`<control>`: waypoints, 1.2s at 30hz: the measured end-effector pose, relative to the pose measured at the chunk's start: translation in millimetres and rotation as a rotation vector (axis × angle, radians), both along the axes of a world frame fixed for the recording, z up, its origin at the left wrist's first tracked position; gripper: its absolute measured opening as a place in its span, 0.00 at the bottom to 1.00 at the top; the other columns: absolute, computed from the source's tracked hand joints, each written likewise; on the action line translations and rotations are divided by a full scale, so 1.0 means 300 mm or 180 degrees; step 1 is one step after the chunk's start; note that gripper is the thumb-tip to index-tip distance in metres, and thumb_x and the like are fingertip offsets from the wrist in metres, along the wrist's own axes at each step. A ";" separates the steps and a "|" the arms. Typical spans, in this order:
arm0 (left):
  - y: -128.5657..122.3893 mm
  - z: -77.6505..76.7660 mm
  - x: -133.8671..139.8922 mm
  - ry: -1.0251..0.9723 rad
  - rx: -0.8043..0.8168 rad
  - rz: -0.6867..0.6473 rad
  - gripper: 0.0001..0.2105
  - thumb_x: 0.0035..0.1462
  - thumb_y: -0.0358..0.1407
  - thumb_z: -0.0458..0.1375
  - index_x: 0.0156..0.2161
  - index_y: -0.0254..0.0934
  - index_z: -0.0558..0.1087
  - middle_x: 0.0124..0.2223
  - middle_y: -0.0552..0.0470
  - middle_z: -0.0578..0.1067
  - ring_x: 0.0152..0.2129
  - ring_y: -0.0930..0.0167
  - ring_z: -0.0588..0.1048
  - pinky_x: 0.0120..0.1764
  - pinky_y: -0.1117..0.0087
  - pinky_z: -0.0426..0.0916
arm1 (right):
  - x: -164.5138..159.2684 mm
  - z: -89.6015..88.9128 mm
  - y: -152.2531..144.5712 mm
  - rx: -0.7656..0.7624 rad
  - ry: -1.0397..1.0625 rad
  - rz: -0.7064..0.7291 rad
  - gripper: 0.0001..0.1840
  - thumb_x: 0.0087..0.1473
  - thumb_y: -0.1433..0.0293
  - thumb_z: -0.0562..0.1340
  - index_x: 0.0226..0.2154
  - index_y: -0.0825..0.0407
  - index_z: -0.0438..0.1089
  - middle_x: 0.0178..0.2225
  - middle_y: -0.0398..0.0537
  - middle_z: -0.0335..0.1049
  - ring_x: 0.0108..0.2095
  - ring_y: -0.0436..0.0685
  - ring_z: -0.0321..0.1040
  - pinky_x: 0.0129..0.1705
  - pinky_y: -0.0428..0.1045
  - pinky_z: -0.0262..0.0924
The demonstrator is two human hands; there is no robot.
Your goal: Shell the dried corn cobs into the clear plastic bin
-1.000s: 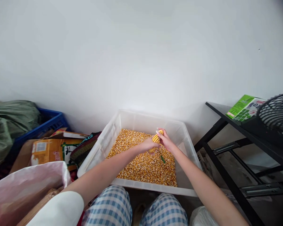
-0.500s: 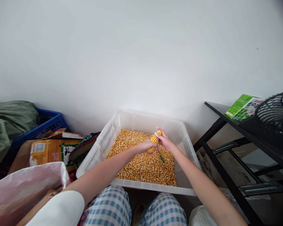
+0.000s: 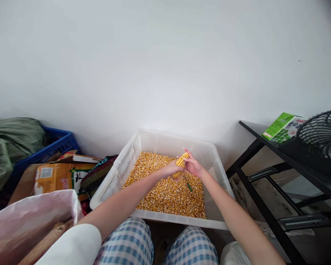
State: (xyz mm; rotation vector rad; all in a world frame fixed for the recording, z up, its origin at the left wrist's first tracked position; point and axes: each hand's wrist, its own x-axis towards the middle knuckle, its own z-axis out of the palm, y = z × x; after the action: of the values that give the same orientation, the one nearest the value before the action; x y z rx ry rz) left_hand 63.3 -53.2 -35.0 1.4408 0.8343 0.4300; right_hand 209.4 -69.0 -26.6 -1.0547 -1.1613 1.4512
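Observation:
A yellow ear of corn (image 3: 182, 159), kernels in rows, is held tilted between my two hands above a plastic bin (image 3: 182, 218). My left hand (image 3: 174, 169) is closed around its lower side. My right hand (image 3: 193, 166) grips it from the right, with a finger stretched along its upper end. Loose corn kernels (image 3: 157, 191) cover the floor of the bin. A thin green-ended thing (image 3: 189, 187) shows just below my right hand; its other end is hard to make out. More yellow shows under my left hand, partly hidden.
Left of the bin stand a white sack (image 3: 38, 209), an orange carton (image 3: 53, 176), a dark mesh bag (image 3: 99, 176) and a blue crate (image 3: 57, 143). To the right, a black metal frame (image 3: 253, 195) bears a green box (image 3: 283, 127) and a fan (image 3: 321, 136).
My hands stay at the ear of corn, with slight shifts of the fingers. The view has tilted a little. Nothing has been let go.

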 end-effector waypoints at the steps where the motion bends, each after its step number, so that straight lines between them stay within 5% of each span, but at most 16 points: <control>1: 0.004 0.004 0.000 0.0099 0.0116 0.0022 0.20 0.40 0.38 0.59 0.42 0.37 0.65 0.35 0.51 0.69 0.26 0.75 0.69 0.22 0.77 0.66 | 0.000 0.002 0.002 -0.0009 0.0017 -0.0030 0.24 0.46 0.63 0.56 0.48 0.43 0.55 0.35 0.45 0.68 0.33 0.54 0.67 0.31 0.51 0.61; 8: 0.026 -0.021 0.005 0.0679 0.1135 -0.0012 0.21 0.42 0.36 0.56 0.45 0.36 0.65 0.33 0.51 0.72 0.25 0.72 0.71 0.24 0.76 0.66 | -0.048 -0.078 0.036 0.0154 0.0125 -0.0832 0.27 0.39 0.61 0.64 0.43 0.42 0.55 0.30 0.39 0.66 0.29 0.51 0.67 0.28 0.46 0.61; 15: 0.009 -0.050 0.051 0.1875 0.2252 0.0432 0.24 0.43 0.36 0.55 0.49 0.35 0.63 0.37 0.43 0.74 0.33 0.63 0.73 0.35 0.68 0.65 | -0.075 -0.113 0.072 0.0356 0.0184 -0.1822 0.26 0.37 0.60 0.64 0.39 0.45 0.54 0.27 0.37 0.64 0.26 0.49 0.66 0.28 0.45 0.61; 22: 0.036 -0.053 0.012 0.1646 0.2204 0.0156 0.21 0.43 0.40 0.56 0.45 0.38 0.67 0.38 0.47 0.74 0.33 0.65 0.73 0.34 0.71 0.65 | -0.052 -0.098 0.065 -0.0258 0.0454 -0.1240 0.23 0.41 0.52 0.60 0.36 0.46 0.56 0.25 0.38 0.64 0.22 0.49 0.65 0.21 0.43 0.58; 30: 0.063 -0.039 -0.004 0.1105 0.1701 -0.0100 0.21 0.42 0.41 0.56 0.44 0.38 0.67 0.33 0.51 0.74 0.24 0.71 0.72 0.25 0.75 0.63 | -0.017 -0.053 0.061 -0.0212 0.0435 -0.0607 0.22 0.39 0.58 0.63 0.37 0.47 0.58 0.26 0.39 0.67 0.28 0.51 0.67 0.28 0.46 0.61; 36: 0.034 -0.034 0.016 0.1559 0.2141 0.0302 0.19 0.42 0.41 0.56 0.42 0.38 0.68 0.34 0.49 0.74 0.26 0.68 0.73 0.26 0.73 0.62 | -0.048 -0.062 0.052 0.0208 0.0204 -0.1287 0.24 0.35 0.64 0.66 0.36 0.47 0.58 0.26 0.36 0.65 0.25 0.47 0.65 0.26 0.43 0.58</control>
State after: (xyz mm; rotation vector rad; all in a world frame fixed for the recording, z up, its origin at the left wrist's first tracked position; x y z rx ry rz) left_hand 68.2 -43.1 -45.2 2.1878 1.2214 0.4589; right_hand 194.9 -53.3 -45.4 -1.1139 -0.8815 1.1134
